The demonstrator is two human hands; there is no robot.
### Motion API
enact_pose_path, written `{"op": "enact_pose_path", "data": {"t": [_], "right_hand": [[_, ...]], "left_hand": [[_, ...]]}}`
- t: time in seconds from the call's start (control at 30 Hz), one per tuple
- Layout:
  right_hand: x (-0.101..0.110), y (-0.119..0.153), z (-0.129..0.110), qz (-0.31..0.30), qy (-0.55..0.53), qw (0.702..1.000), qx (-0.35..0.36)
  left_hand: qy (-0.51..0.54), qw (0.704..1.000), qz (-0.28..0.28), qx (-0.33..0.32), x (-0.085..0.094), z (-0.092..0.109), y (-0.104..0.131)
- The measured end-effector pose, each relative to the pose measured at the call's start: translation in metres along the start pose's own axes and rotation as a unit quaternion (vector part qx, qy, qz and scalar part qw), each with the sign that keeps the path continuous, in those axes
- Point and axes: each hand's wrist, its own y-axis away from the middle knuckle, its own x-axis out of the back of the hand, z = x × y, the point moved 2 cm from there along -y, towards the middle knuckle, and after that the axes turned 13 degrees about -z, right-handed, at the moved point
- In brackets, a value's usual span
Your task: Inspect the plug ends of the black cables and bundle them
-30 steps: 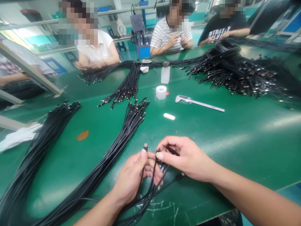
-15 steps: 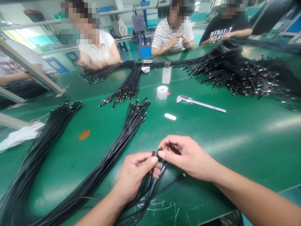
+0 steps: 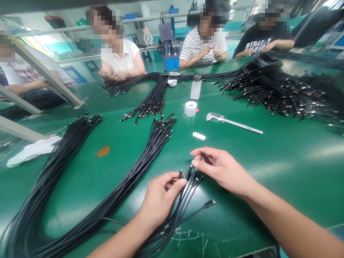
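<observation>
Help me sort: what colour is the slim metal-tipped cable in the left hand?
The cable is black, clearest in the head view.

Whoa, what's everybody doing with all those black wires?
Someone at the green table is handling black cables. Their left hand pinches one cable near its plug, and their right hand holds something small and dark, too blurry to name. More loose cable ends lie between the hands. A big cable bundle curves along the left side. Farther back are a caliper and a white bottle. Other people sit across the table.
</observation>
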Motion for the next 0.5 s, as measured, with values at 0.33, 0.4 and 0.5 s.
{"op": "enact_pose_path", "data": {"t": [0.33,0.4,0.5], "right_hand": [[0.025,-0.017,0.013,0.140,-0.063,0.985,0.076],[0.019,-0.020,0.018,0.094,-0.025,0.995,0.038],[0.009,-0.026,0.029,0.011,0.026,0.999,-0.032]], "left_hand": [[-0.245,0.946,-0.118,-0.179,-0.010,0.005,0.015],[-0.279,0.930,-0.079,-0.223,-0.006,0.007,0.015],[-0.316,0.885,-0.011,-0.343,0.003,0.021,0.021]]}}
